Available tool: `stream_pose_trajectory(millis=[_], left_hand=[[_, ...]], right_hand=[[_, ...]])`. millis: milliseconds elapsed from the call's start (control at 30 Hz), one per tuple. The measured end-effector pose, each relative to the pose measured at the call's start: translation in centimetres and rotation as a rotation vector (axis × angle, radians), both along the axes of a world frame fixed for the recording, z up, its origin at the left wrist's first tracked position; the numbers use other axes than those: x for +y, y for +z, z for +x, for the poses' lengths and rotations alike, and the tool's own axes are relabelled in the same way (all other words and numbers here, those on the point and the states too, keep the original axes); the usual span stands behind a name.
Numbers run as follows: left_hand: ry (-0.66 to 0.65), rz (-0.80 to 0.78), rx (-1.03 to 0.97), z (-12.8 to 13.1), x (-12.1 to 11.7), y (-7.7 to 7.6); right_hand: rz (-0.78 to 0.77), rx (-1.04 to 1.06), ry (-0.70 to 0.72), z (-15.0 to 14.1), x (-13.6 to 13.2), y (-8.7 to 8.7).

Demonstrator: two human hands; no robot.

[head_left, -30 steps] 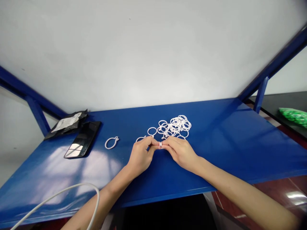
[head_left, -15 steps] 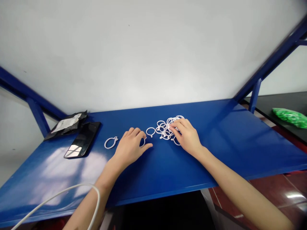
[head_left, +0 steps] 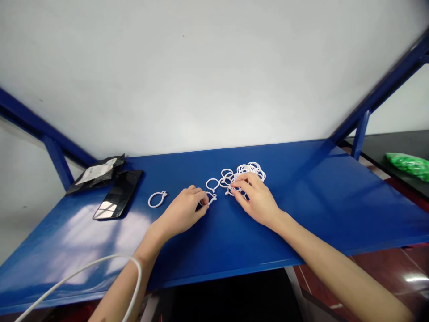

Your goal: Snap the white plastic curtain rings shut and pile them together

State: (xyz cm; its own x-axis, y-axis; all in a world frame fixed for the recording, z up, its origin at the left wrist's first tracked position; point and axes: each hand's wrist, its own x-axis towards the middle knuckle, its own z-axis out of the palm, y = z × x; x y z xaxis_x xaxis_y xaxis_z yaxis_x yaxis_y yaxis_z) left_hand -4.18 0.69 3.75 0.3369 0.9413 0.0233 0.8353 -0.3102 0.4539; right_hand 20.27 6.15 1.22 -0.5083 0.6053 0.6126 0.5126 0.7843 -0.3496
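A pile of several white plastic rings (head_left: 250,172) lies on the blue shelf (head_left: 318,197), near its middle. My right hand (head_left: 254,199) rests at the pile's near edge, its fingers pinched on a white ring there. My left hand (head_left: 182,210) is just to the left, fingertips closed on another white ring (head_left: 210,198) that lies on the shelf. A loose ring (head_left: 212,184) sits behind it. One more white ring with a small tab (head_left: 157,199) lies apart, further left.
A black phone (head_left: 117,199) and a black packet with a white label (head_left: 97,172) lie at the shelf's left end. Blue frame posts rise at both ends. A white cable (head_left: 83,273) crosses my left forearm. A green bag (head_left: 407,163) sits on a dark surface at the right.
My hands, together on one ring a second ago, parted. The right reached into the pile, then drew back to its near edge; the left went left, then returned to a ring.
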Motion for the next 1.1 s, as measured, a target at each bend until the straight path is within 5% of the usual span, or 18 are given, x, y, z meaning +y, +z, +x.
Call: stream_pose_trajectory(millis=[200,367,533,967,1100], left_hand=[[-0.023,-0.219,-0.473,1.1,-0.8,1.3],[0.057,-0.241,-0.722,1.9,-0.5,0.3],[0.150,-0.098,-0.665,2.6,-0.4,-0.7],[0.083,0.235,-0.394,4.0,-1.2,-3.0],[0.037,0.274,-0.309,3.7,-1.1,-2.2]], right_hand=[[-0.290,0.096,0.263,-0.7,-1.4,0.6],[-0.492,0.126,0.238,-0.8,-1.6,0.9],[-0.434,0.105,0.200,-0.9,-1.6,0.3],[-0.234,-0.038,0.224,-0.7,-2.0,-0.4],[-0.190,-0.003,0.214,-1.0,-2.0,-0.6]])
